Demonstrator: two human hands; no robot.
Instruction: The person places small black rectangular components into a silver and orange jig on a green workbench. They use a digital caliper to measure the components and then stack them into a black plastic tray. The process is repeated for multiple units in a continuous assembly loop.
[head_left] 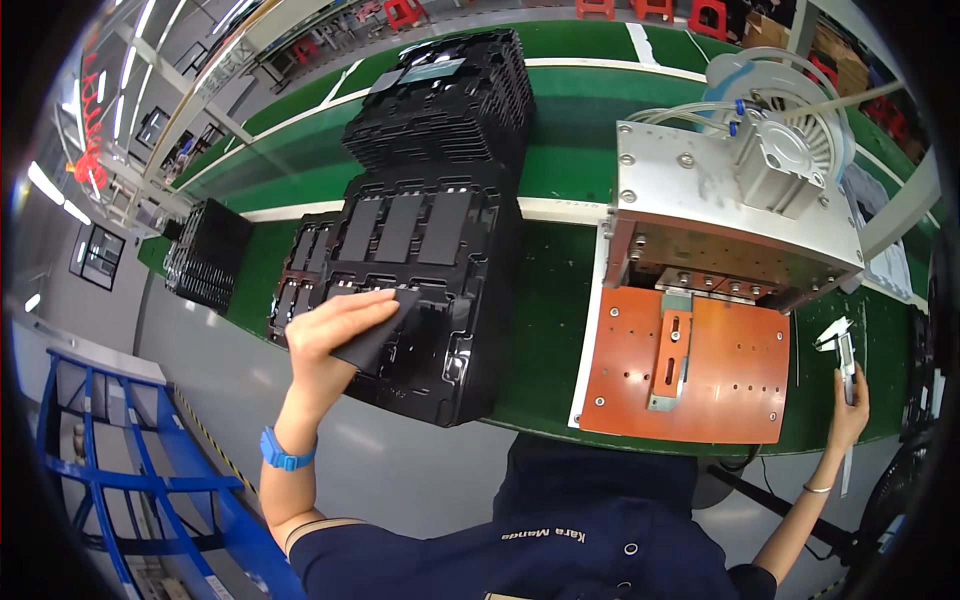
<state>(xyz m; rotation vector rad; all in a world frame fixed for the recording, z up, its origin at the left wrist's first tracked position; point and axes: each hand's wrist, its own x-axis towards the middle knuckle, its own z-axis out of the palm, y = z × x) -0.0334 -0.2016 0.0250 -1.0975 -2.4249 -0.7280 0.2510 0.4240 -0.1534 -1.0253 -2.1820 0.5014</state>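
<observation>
Black moulded plastic dominates the head view: we take the front tray (420, 300) as our landmark, a compartmented carrier resting at the near edge of the green desk (555, 300). Over the tray's near left corner, the left hand (330, 335) pinches a thin dark sheet (380, 330) between thumb and fingers (375, 300), holding it just above the compartments. Three similar flat sheets (400, 228) lie in the tray's far row.

Right of the tray stands an orange fixture plate (690, 365) with a grey metal bracket (668, 360) upright on it, topped by a grey metal press head (720, 200) with a pneumatic cylinder (785, 165). Farther right, well apart from the tray, the right hand (850, 400) curls its fingers around the lower end of a metal caliper (840, 345) that lies on the desk.

We judge the step in hand to be lifting one sheet from the tray. The next move appears to call for carrying it rightward toward the fixture or the caliper, kept flat in the pinch.

Behind the tray rises a taller stack of trays (450, 95); left of it stands a further stack (205, 255). A blue metal cart (120, 450) stands on the grey floor (200, 350) to the near left. Red stools (650, 10) and strip lights (45, 185) mark a workshop hall.
</observation>
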